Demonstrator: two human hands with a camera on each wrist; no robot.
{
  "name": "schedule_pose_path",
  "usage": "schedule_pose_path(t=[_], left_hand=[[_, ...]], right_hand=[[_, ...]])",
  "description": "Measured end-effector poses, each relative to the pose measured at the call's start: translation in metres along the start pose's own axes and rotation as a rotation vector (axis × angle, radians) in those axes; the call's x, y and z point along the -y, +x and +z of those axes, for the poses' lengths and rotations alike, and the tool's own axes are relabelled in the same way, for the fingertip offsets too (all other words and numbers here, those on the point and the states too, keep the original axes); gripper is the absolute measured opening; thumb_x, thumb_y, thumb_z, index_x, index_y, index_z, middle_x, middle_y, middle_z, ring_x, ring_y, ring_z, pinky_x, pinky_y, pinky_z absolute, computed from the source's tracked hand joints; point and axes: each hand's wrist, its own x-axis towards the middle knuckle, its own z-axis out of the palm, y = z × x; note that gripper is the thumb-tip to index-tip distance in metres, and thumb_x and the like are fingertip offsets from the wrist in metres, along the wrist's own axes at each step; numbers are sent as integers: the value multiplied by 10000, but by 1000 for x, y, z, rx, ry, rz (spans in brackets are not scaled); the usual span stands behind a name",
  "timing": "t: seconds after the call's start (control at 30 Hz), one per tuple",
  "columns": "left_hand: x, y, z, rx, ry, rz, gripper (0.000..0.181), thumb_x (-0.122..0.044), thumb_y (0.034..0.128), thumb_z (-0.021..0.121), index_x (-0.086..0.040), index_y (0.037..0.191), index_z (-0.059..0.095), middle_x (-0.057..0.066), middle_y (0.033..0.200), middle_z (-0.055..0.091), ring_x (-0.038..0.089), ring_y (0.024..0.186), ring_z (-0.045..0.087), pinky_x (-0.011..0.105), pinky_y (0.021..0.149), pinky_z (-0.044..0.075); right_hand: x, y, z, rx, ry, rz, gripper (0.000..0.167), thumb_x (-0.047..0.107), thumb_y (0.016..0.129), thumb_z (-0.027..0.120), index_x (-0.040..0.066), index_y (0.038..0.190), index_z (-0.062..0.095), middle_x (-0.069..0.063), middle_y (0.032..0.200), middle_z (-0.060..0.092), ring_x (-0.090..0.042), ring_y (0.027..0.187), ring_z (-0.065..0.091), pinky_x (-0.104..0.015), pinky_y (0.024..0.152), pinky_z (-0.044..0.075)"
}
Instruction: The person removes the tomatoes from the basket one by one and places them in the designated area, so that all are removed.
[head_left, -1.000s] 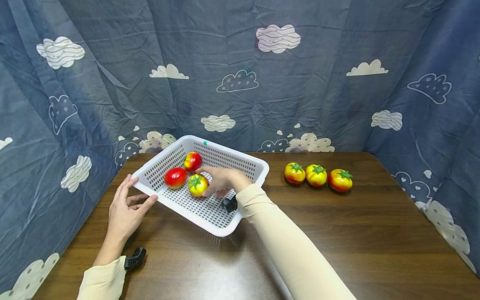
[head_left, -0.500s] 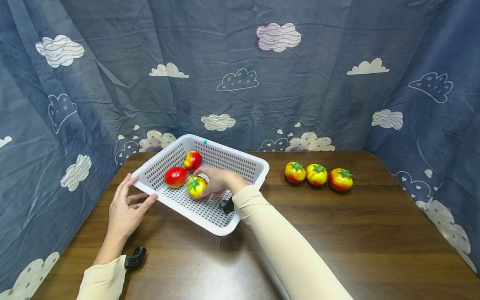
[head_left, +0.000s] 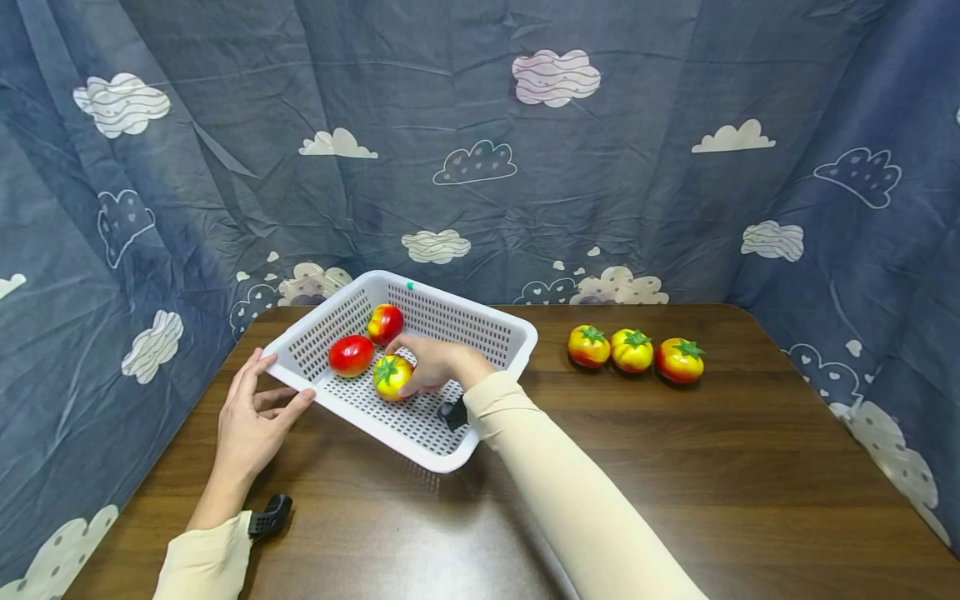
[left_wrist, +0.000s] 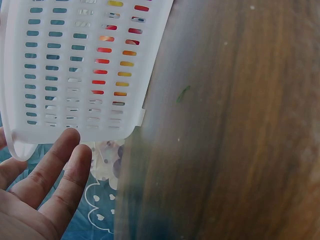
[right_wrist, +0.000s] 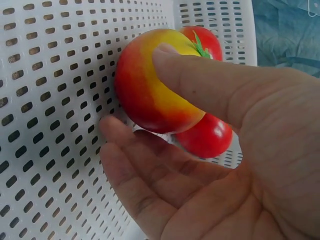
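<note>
A white perforated basket [head_left: 442, 463] stands at an angle on the table, left of centre. My left hand [head_left: 251, 425] grips its left corner, thumb on the near rim; in the left wrist view fingertips [left_wrist: 71, 137] touch its wall. Inside the basket, my right hand [head_left: 442, 362] holds a yellow-and-red tomato [head_left: 392, 379] with a green star-shaped top. In the right wrist view the thumb lies across this tomato [right_wrist: 145, 95], with fingers curved beneath. Two red fruits lie beside it: an oval one [head_left: 351, 356] and a rounder, partly yellow one [head_left: 386, 323].
Three yellow-and-red tomatoes [head_left: 588, 346] [head_left: 632, 350] [head_left: 679, 360] sit in a row on the brown wooden table [head_left: 712, 467], right of the basket. A blue curtain [head_left: 480, 225] with cloud prints hangs behind the table and along both sides.
My right hand has shifted slightly left and toward the near rim, and the tomato at its fingers has moved the same way. The left hand and basket keep their places.
</note>
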Motion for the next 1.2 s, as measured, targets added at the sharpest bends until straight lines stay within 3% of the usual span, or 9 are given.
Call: schedule_pose_path(t=[0.23, 0.5, 0.83, 1.07, 1.2], left_hand=[[0, 0, -1, -1, 1, 1, 815, -186, 903, 883, -54, 1593, 471, 151, 1760, 292, -187, 922, 618, 8, 716, 529], [1, 0, 1, 3, -9, -1, 824, -164, 897, 886, -47, 1597, 466, 154, 1760, 288, -222, 905, 588, 11, 717, 532], [-2, 1, 2, 11, -4, -4, 828, -181, 905, 883, -55, 1604, 457, 147, 1766, 276, -232, 904, 575, 9, 714, 531], [0, 1, 1, 11, 3, -5, 836, -190, 907, 882, -54, 1609, 449, 157, 1766, 273, -238, 903, 565, 4, 712, 525], [1, 1, 0, 5, 2, 1, 840, -173, 898, 887, -45, 1605, 453, 164, 1763, 279, -238, 899, 564, 3, 712, 524]], right_hand=[[1, 3, 0, -2, -34, -24, 623, 45, 975, 774, 137, 1510, 469, -183, 1448, 484, -233, 836, 608, -355, 827, 604], [-1, 2, 0, 12, -62, -38, 608, 86, 974, 789, 142, 1491, 475, -165, 1395, 506, -231, 868, 629, -304, 815, 601], [-1, -1, -5, 43, -31, -28, 605, 74, 967, 793, 137, 1485, 487, -164, 1365, 528, -241, 892, 641, -414, 930, 630], [0, -6, -16, 38, -8, -57, 601, 101, 965, 796, 140, 1476, 482, -152, 1329, 558, -217, 902, 645, -303, 826, 607], [1, -12, -23, 39, -5, -71, 604, 115, 964, 796, 147, 1479, 483, -149, 1371, 557, -209, 953, 658, -314, 877, 622]])
